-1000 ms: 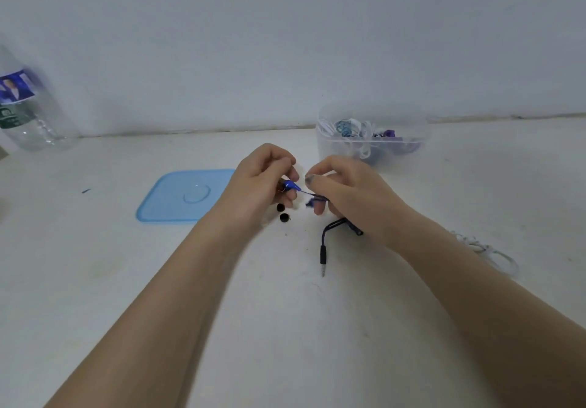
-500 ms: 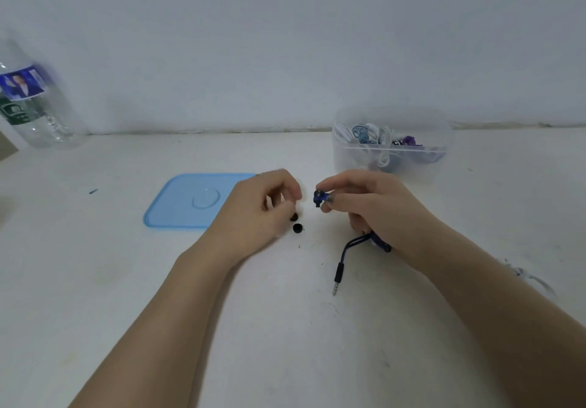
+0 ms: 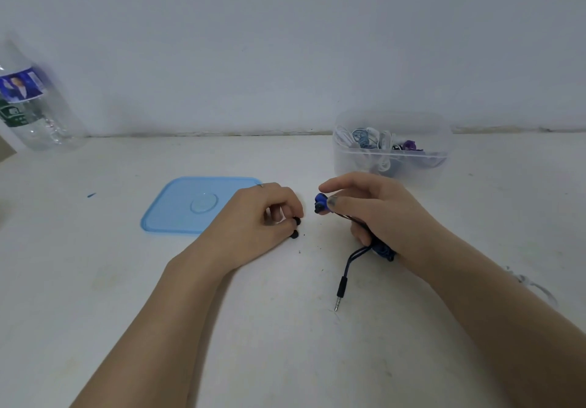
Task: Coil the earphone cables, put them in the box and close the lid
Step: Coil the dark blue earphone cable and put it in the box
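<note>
My right hand (image 3: 374, 211) grips a blue earphone (image 3: 321, 203) between thumb and forefinger, with its dark blue coiled cable (image 3: 382, 250) bunched under the palm. The jack plug (image 3: 341, 290) trails onto the table. My left hand (image 3: 260, 217) is curled over two small black ear tips (image 3: 73, 228) on the table, pinching the upper one with its fingertips. The clear plastic box (image 3: 391, 166) stands behind my right hand, with several coiled earphones inside. Its light blue lid (image 3: 187, 207) lies flat behind my left hand.
A clear plastic bottle (image 3: 30, 106) with a blue label stands at the far left by the wall. A white earphone cable (image 3: 536, 287) lies on the table beyond my right forearm. A small blue speck (image 3: 91, 195) lies left of the lid.
My hands have separated: the left let go of the blue earphone and dropped to the black ear tips. The right still holds the earphone and cable.
</note>
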Action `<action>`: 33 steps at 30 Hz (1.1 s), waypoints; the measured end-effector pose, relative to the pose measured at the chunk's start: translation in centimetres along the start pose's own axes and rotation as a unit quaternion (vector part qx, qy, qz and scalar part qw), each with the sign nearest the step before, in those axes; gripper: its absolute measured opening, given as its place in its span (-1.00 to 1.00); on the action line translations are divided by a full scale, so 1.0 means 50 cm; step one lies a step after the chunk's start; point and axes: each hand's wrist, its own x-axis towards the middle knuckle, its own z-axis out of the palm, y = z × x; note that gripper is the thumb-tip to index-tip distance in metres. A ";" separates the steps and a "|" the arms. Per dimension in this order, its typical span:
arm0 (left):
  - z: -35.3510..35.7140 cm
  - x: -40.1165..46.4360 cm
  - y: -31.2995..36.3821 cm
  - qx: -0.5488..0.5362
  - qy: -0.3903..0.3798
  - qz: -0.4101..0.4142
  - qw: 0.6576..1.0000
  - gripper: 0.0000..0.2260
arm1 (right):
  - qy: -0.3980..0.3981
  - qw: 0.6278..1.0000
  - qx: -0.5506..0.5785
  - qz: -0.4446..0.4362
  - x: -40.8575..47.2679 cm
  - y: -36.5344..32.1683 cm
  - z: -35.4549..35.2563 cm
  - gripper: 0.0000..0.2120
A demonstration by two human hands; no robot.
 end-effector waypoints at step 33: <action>0.032 0.005 0.061 -0.236 0.043 -0.014 0.971 -0.84 | 0.048 0.997 0.052 -0.014 0.007 0.015 -0.001 -0.82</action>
